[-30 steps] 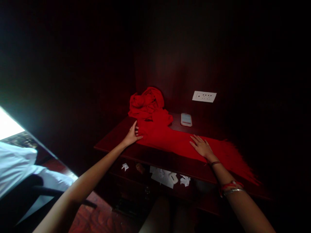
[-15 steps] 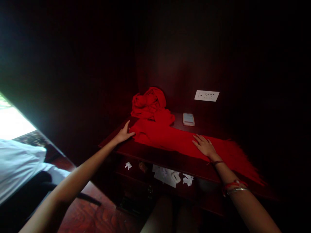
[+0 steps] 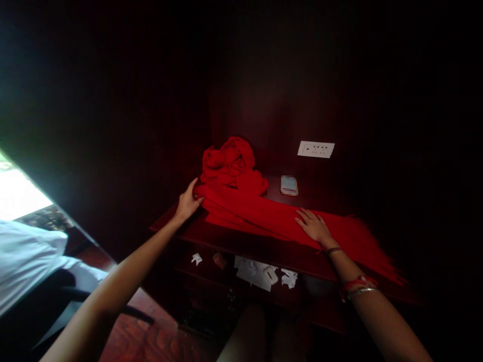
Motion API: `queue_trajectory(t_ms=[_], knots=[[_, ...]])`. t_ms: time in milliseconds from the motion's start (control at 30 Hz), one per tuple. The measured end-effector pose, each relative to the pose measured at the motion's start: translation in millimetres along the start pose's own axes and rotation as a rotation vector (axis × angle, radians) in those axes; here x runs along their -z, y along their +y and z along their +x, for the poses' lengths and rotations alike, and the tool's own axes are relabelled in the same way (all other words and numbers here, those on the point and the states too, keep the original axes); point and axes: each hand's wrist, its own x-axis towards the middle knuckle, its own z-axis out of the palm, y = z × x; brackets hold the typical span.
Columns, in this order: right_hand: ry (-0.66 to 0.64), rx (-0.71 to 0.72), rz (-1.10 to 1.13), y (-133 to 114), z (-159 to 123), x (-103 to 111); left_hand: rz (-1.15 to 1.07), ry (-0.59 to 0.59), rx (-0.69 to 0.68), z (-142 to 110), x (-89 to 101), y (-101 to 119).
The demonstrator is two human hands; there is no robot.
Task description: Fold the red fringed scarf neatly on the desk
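Crowding the back left of the dark desk [image 3: 245,242], a rumpled heap of red fabric [image 3: 230,162], near the wall [image 3: 271,105] and meeting the long red cloth [image 3: 260,208] in front; cannot tell whether both form one piece; farther right, behind the cloth and apart from it, a phone [image 3: 289,185], with a white socket plate [image 3: 316,149] on the wall above; on the lower shelf [image 3: 222,277], a torn paper scrap [image 3: 196,259], a brownish lump [image 3: 219,260], a paper sheet [image 3: 258,282], a small white case [image 3: 270,275] and crumpled paper [image 3: 289,278]; out to the left, pale fabric [image 3: 30,261] over a dark chair; along the desk, cloth lying lengthwise, creased at left, ragged at right; at its left end, left hand [image 3: 187,202], forearm slanting up from bottom left, thumb and forefinger spread wide around the edge, touching it; cannot tell how firmly gripped; right hand [image 3: 314,228] palm down on the cloth's middle, fingers extended and slightly parted, pressing flat and grasping nothing; on that forearm, red threads and a silver bangle [image 3: 362,291]; phone screen too pixelated to read.
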Motion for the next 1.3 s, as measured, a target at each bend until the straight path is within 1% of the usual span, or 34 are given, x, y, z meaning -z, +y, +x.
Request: queue_trajectory(t_ms=[67, 133, 167, 233, 300, 333, 400, 467, 500, 633, 667, 700, 767, 833, 900, 967, 1033, 1100, 1167, 1233, 1300], knots=[[-0.004, -0.001, -0.003, 0.2, 0.2, -0.2, -0.068, -0.022, 0.006, 7.4, 11.2, -10.9], [-0.005, -0.007, -0.005, 0.0, 0.2, -0.1, -0.129, -0.114, 0.031, 5.4, 13.4, -19.5], [-0.004, -0.009, -0.007, -0.3, 0.1, 0.0, -0.139, -0.17, 0.048, 0.5, 10.6, -21.7], [-0.002, -0.015, -0.01, -0.8, -0.2, 0.4, -0.113, -0.267, 0.069, -14.6, -1.4, -20.6], [-0.003, -0.015, -0.007, -1.0, -0.5, 0.7, -0.057, -0.337, 0.035, -30.4, -17.3, -13.3], [-0.003, -0.016, -0.006, -0.9, -0.6, 0.7, -0.038, -0.331, 0.022, -36.2, -24.6, -8.4], [0.002, -0.017, -0.004, -0.5, -0.6, 0.6, -0.028, -0.249, 0.029, -41.2, -35.1, 1.1], [0.003, -0.019, -0.004, 0.1, -0.5, 0.6, -0.035, -0.166, 0.049, -38.4, -39.1, 6.9], [0.003, -0.02, -0.003, 0.2, -0.5, 0.7, -0.041, -0.154, 0.049, -35.5, -39.1, 7.9], [-0.001, -0.022, 0.003, -0.1, -0.8, 1.7, -0.086, -0.232, -0.04, -27.3, -36.2, 2.2], [0.0, -0.022, 0.005, -0.2, -0.8, 1.7, -0.097, -0.234, -0.058, -27.0, -36.3, -0.5], [0.001, -0.021, 0.006, -0.3, -0.8, 1.6, -0.106, -0.212, -0.057, -27.3, -37.1, -3.1], [0.005, -0.017, 0.006, 0.1, -0.4, 0.7, -0.135, -0.12, 0.01, -27.8, -40.1, -7.7], [0.006, -0.017, 0.005, 0.8, 0.3, -0.6, -0.188, -0.038, 0.121, -26.6, -43.1, -10.2], [0.007, -0.018, 0.001, 1.3, 0.9, -1.5, -0.231, -0.005, 0.175, -22.4, -42.6, -10.3], [0.008, -0.02, -0.004, 1.5, 0.8, -1.3, -0.216, 0.03, 0.144, -14.7, -35.2, -9.1], [0.006, -0.014, -0.009, 1.2, 0.1, -0.1, -0.135, 0.107, 0.078, -4.6, -18.5, -9.1], [0.005, -0.008, -0.008, 1.0, -0.9, 1.4, 0.0, 0.206, 0.009, 6.1, 6.0, -12.6], [0.007, -0.005, -0.007, 1.2, -1.7, 2.1, 0.163, 0.284, -0.096, 14.7, 33.4, -20.2], [0.011, -0.003, -0.007, 2.2, -1.6, 1.5, 0.269, 0.257, -0.188, 18.9, 56.1, -29.9], [0.011, 0.001, -0.006, 3.8, -0.6, -0.3, 0.303, 0.179, -0.205, 17.4, 67.5, -38.8]])
